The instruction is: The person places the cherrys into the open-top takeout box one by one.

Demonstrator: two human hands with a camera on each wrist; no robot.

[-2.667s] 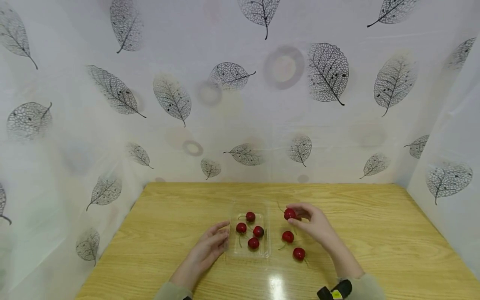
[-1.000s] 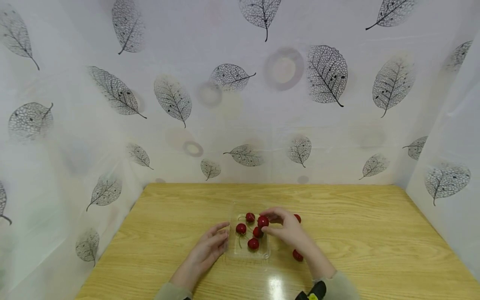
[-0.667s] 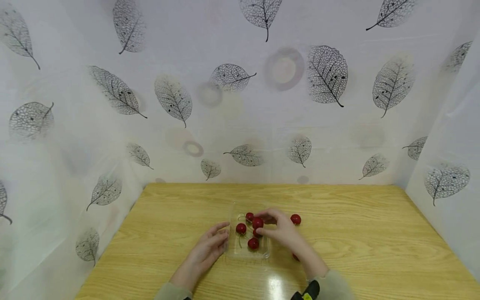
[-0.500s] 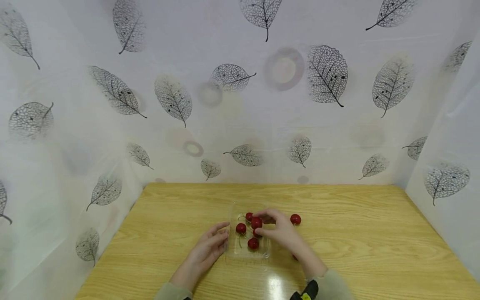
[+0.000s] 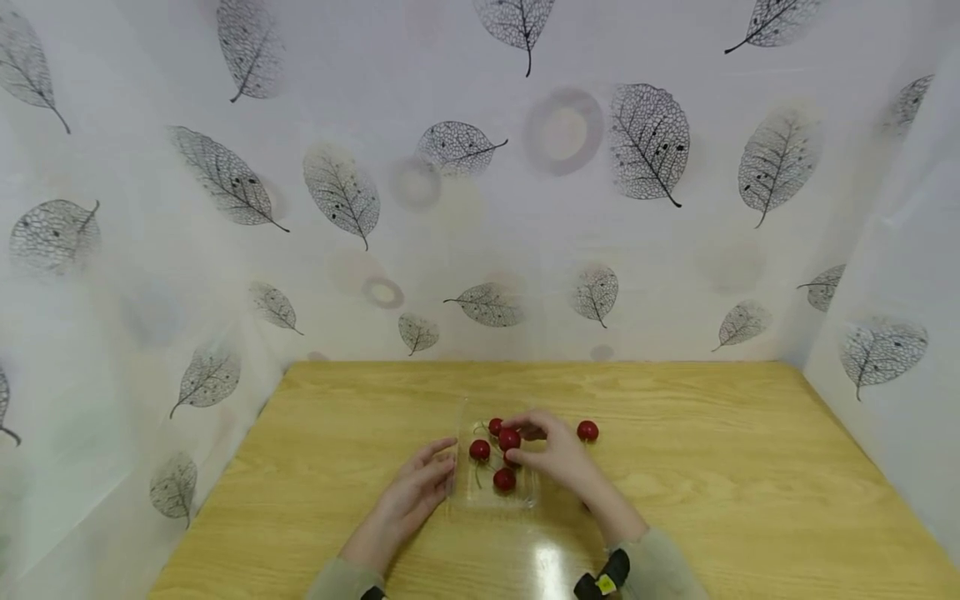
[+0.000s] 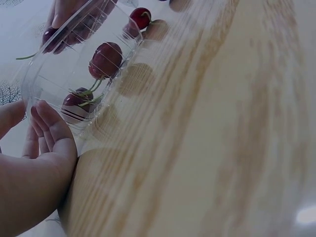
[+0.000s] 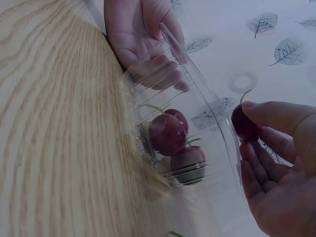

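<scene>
In the head view a clear plastic container [image 5: 491, 505] stands on the table with several red, stemmed cherries in it, such as one on the left [image 5: 480, 450] and one near the front [image 5: 505, 480]. Beside its left wall rests my left hand [image 5: 408, 504], fingers loosely extended against the plastic. My right hand [image 5: 562, 454] pinches a cherry [image 5: 509, 439] between thumb and fingers over the container. The right wrist view shows this held cherry [image 7: 245, 123] at rim height, its green stem pointing up. In the head view my right hand partly hides another cherry below.
To the right of the container lies a loose cherry [image 5: 587, 431] on the wooden table [image 5: 712, 467]. Another, nearly hidden by my right forearm, shows only a sliver [image 5: 587, 506]. A leaf-printed sheet [image 5: 375, 308] hangs behind and along both sides.
My right hand has moved left, from beside the container to over it, holding a cherry. In the last half second it has barely moved. My left hand has stayed at the container's side.
</scene>
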